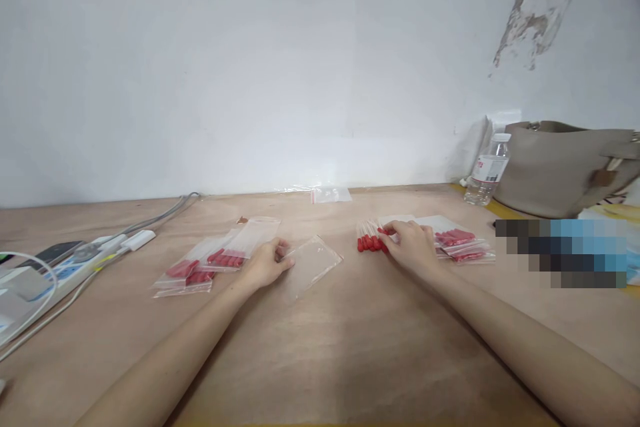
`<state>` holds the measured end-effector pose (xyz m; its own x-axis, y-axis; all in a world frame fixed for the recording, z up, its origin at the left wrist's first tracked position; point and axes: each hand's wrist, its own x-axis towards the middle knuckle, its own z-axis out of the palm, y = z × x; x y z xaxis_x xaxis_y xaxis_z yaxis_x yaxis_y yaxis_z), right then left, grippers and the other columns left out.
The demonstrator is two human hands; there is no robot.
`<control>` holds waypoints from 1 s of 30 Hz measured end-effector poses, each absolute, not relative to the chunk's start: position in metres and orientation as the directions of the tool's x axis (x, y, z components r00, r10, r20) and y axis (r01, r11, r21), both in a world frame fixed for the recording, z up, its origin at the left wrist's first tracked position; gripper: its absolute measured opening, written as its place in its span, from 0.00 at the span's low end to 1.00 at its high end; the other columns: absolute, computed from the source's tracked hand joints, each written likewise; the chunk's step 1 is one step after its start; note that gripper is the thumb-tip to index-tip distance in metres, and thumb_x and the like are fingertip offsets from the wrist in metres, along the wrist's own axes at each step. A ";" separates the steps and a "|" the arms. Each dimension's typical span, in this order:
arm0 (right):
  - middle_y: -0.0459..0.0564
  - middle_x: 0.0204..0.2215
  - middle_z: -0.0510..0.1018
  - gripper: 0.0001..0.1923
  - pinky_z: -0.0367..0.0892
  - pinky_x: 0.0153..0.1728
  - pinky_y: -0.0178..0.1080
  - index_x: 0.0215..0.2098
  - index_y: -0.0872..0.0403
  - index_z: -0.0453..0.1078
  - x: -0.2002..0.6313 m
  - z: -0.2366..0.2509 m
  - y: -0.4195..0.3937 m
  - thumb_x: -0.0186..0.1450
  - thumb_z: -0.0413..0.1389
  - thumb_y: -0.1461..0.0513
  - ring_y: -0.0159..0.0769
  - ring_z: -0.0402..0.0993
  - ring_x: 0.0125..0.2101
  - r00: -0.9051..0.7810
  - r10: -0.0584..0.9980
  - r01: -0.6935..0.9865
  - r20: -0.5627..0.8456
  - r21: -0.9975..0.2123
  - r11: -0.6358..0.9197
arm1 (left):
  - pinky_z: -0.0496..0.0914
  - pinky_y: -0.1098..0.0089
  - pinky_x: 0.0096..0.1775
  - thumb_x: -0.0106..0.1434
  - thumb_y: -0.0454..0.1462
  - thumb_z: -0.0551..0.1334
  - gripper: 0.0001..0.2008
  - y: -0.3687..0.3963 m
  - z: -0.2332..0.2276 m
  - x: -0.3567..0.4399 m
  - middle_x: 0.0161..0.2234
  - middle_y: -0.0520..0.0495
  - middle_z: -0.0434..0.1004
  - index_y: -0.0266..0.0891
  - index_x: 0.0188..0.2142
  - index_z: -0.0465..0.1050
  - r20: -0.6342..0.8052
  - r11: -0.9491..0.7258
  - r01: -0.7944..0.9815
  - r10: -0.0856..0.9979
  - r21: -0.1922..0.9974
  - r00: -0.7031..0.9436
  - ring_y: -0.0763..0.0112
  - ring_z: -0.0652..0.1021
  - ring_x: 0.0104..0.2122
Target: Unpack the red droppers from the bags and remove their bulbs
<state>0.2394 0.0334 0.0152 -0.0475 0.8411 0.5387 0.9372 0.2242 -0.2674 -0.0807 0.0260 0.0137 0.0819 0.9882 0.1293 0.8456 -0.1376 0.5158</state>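
My left hand is closed, thumb and fingers pinching the left edge of a clear plastic bag that lies slanted over the wooden table. To the right, a bundle of white sticks with red tips rests on the table. My right hand reaches over its right side, with fingertips closed at one red tip; the palm side is hidden. Beside my left forearm lie several zip bags holding red-tipped pieces. More filled bags lie just right of my right hand.
A white power strip with cables and a dark phone occupy the left side. Against the wall lies a flat clear bag. A water bottle and a grey-beige handbag stand at the right rear, near a pixelated patch.
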 end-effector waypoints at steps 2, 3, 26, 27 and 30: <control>0.46 0.31 0.77 0.11 0.49 0.37 0.42 0.30 0.49 0.71 0.238 0.013 0.032 0.61 0.48 0.55 0.39 0.67 0.36 -0.076 0.828 0.931 0.556 -0.259 0.259 | 0.62 0.74 0.27 0.49 0.44 0.61 0.18 0.027 0.014 -0.082 0.28 0.51 0.70 0.39 0.39 0.67 0.082 -0.116 0.834 0.993 0.540 0.085 0.71 0.71 0.27; 0.46 0.31 0.77 0.12 0.49 0.37 0.42 0.30 0.49 0.71 0.238 0.012 0.031 0.61 0.48 0.55 0.39 0.67 0.37 -0.078 0.820 0.928 0.567 -0.258 0.267 | 0.61 0.74 0.26 0.48 0.44 0.61 0.16 0.028 0.014 -0.083 0.26 0.52 0.69 0.38 0.35 0.68 0.067 -0.110 0.832 0.994 0.544 0.087 0.71 0.71 0.26; 0.48 0.36 0.75 0.15 0.52 0.43 0.41 0.38 0.52 0.68 0.245 0.001 0.037 0.54 0.47 0.68 0.36 0.68 0.39 -0.206 0.834 0.883 0.512 -0.269 0.384 | 0.66 0.76 0.23 0.55 0.36 0.56 0.07 0.050 0.033 -0.113 0.24 0.53 0.69 0.38 0.35 0.61 0.194 -0.030 0.521 0.945 0.853 -0.263 0.77 0.72 0.18; 0.47 0.35 0.75 0.15 0.52 0.43 0.41 0.37 0.52 0.68 0.245 0.002 0.037 0.54 0.46 0.68 0.36 0.68 0.39 -0.192 0.835 0.886 0.515 -0.274 0.373 | 0.67 0.76 0.23 0.55 0.35 0.55 0.10 0.053 0.035 -0.118 0.26 0.52 0.70 0.38 0.38 0.60 0.198 -0.015 0.518 0.933 0.855 -0.300 0.77 0.73 0.19; 0.47 0.35 0.75 0.16 0.51 0.43 0.42 0.36 0.52 0.68 0.245 0.003 0.034 0.53 0.46 0.69 0.36 0.67 0.39 -0.170 0.831 0.898 0.530 -0.264 0.353 | 0.69 0.73 0.26 0.56 0.33 0.55 0.18 0.061 0.038 -0.139 0.30 0.50 0.71 0.39 0.46 0.55 0.223 0.031 0.564 0.900 0.825 -0.375 0.75 0.74 0.21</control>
<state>0.2450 0.0345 0.0030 -0.1703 0.8306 0.5301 0.8976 0.3528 -0.2645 -0.1387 0.0609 0.0376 -0.3752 0.8999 0.2225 0.5643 0.0312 0.8250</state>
